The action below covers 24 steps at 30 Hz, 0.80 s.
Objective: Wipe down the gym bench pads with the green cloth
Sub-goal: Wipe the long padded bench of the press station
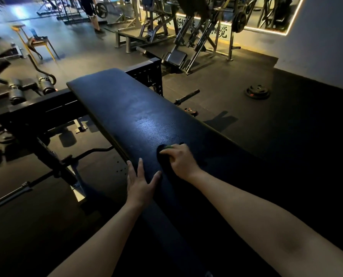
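Across a dim gym, over dark rubber floor [266,126]: a long black bench pad [126,108], running from the near edge up toward the middle, with a pale sheen partway along. Sits on a black steel frame [36,108] at the left. Beyond it, plate-loaded machines [196,37] along the far wall. On the floor to the right, well apart from the pad, a weight plate [257,92].

Near the pad's close end, two bare forearms reaching in. Left hand [139,182] flat on the pad's left edge, grip wide, fingers spread, holding nothing. Right hand [181,161] just beside it, a little farther up the pad, grip closed round the cloth [169,146], pressing it onto the pad surface. Only a small green patch visible past the knuckles, the rest dark under the hand.
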{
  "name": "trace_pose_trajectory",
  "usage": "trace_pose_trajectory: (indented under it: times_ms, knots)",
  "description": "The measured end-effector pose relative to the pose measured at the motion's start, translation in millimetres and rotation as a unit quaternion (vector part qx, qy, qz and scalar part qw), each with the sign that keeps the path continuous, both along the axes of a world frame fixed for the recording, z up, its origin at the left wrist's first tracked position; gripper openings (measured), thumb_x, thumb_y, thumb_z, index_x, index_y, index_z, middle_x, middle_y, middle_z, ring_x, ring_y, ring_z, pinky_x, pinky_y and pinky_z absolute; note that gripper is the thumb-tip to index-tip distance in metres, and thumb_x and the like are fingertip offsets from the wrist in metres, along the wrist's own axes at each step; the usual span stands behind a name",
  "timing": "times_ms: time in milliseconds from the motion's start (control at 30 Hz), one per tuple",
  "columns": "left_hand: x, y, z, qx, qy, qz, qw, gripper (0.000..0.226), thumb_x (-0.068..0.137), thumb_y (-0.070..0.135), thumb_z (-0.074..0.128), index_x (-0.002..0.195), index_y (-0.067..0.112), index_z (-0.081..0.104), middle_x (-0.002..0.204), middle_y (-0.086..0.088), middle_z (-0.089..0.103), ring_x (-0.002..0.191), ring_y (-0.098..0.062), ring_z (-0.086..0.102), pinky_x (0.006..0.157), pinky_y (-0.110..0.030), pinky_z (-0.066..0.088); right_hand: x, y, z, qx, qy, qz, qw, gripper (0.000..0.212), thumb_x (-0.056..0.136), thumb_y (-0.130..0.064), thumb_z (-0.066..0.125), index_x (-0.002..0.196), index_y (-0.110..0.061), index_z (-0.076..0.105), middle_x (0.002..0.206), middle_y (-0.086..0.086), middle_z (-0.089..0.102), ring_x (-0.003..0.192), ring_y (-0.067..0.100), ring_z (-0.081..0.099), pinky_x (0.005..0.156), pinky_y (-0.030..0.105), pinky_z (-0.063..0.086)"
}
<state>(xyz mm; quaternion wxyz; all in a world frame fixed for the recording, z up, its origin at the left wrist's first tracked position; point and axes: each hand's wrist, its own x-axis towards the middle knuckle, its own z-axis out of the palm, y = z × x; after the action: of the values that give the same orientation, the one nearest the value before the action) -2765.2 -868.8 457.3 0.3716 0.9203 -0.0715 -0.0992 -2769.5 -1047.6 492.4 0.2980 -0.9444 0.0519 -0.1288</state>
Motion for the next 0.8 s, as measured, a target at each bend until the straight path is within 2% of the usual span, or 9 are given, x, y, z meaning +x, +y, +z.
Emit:
trace_pose_trajectory:
  times_ms: [67,133,167,300,400,500,567,700,800]
  knots:
    - [-1.5,-1.5,-1.6,-0.042,0.02,0.0,0.999,0.089,0.09,0.061,0.06,0.16,0.036,0.009,0.167,-0.002,-0.02,0.154,-0.029,-0.004,0.125,-0.043,0.006,0.9,-33.0,3.3,-0.008,-0.01,-0.119,0.993,0.038,0.084,-0.004,0.049,0.109,-0.019,0.075,0.114,0.012,0.066,0.098,0.038,0.056,0.09,0.036,0.043]
    - [-2.5,-1.9,-2.4,-0.064,0.027,-0.002,0.998,0.09,0.09,0.06,0.061,0.16,0.038,0.009,0.166,0.002,-0.021,0.154,-0.027,-0.006,0.124,-0.043,0.005,-2.9,-56.3,4.9,-0.02,0.028,-0.225,0.974,0.043,0.091,-0.002,0.043,0.124,-0.018,0.066,0.131,0.016,0.052,0.113,0.038,0.044,0.098,0.034,0.034]
    - [-2.5,-1.4,-3.2,-0.072,0.027,-0.003,0.997,0.089,0.09,0.06,0.061,0.159,0.039,0.009,0.166,0.003,-0.022,0.154,-0.026,-0.006,0.124,-0.042,0.005,-3.1,-60.2,3.7,-0.015,0.052,-0.247,0.968,0.044,0.093,-0.002,0.041,0.127,-0.018,0.063,0.136,0.016,0.048,0.117,0.036,0.041,0.1,0.033,0.032]
    - [-0.4,0.4,-4.2,-0.076,0.022,-0.004,0.997,0.088,0.09,0.059,0.062,0.159,0.036,0.013,0.167,0.0,-0.019,0.154,-0.027,-0.005,0.124,-0.041,0.005,10.3,-21.7,0.7,0.002,0.052,-0.2,0.978,0.046,0.091,0.001,0.04,0.12,-0.021,0.069,0.13,0.013,0.055,0.113,0.036,0.045,0.096,0.031,0.032]
    - [5.7,1.6,1.8,-0.044,0.011,0.005,0.999,0.089,0.088,0.057,0.065,0.159,0.032,0.018,0.167,-0.006,-0.008,0.152,-0.034,0.004,0.123,-0.043,0.01,20.1,23.4,-2.5,0.009,0.035,-0.103,0.994,0.038,0.087,-0.011,0.046,0.107,-0.022,0.076,0.119,0.01,0.065,0.103,0.037,0.052,0.094,0.033,0.036]
    - [15.9,3.8,10.9,-0.009,0.004,0.0,1.0,0.093,0.085,0.059,0.067,0.158,0.03,0.018,0.163,-0.009,-0.001,0.148,-0.036,0.008,0.121,-0.044,0.017,26.3,38.2,-1.0,0.015,0.035,-0.035,0.999,0.039,0.083,-0.018,0.044,0.101,-0.02,0.078,0.111,0.009,0.068,0.097,0.036,0.052,0.093,0.036,0.041]
    - [17.6,5.0,10.7,-0.002,0.013,-0.007,1.0,0.097,0.084,0.064,0.066,0.159,0.031,0.014,0.162,-0.006,-0.006,0.148,-0.036,0.006,0.12,-0.046,0.018,36.0,27.1,2.8,0.0,0.022,-0.054,0.998,0.039,0.084,-0.016,0.044,0.104,-0.018,0.078,0.11,0.013,0.067,0.097,0.039,0.053,0.091,0.037,0.042]
    - [12.1,5.3,3.5,-0.025,0.05,-0.02,0.998,0.106,0.084,0.07,0.06,0.159,0.038,-0.008,0.164,-0.002,-0.026,0.151,-0.039,-0.005,0.122,-0.05,0.008,56.5,-22.9,12.0,-0.037,0.045,-0.195,0.979,0.043,0.094,-0.003,0.045,0.13,-0.015,0.063,0.135,0.014,0.052,0.119,0.036,0.043,0.102,0.033,0.033]
    - [15.7,5.5,2.0,-0.041,0.06,-0.02,0.997,0.108,0.085,0.069,0.061,0.157,0.039,-0.013,0.163,0.0,-0.029,0.151,-0.037,-0.009,0.122,-0.049,0.005,71.3,-35.6,12.3,0.003,0.072,-0.25,0.966,0.044,0.093,-0.002,0.045,0.129,-0.019,0.064,0.139,0.013,0.052,0.124,0.034,0.047,0.108,0.036,0.035]
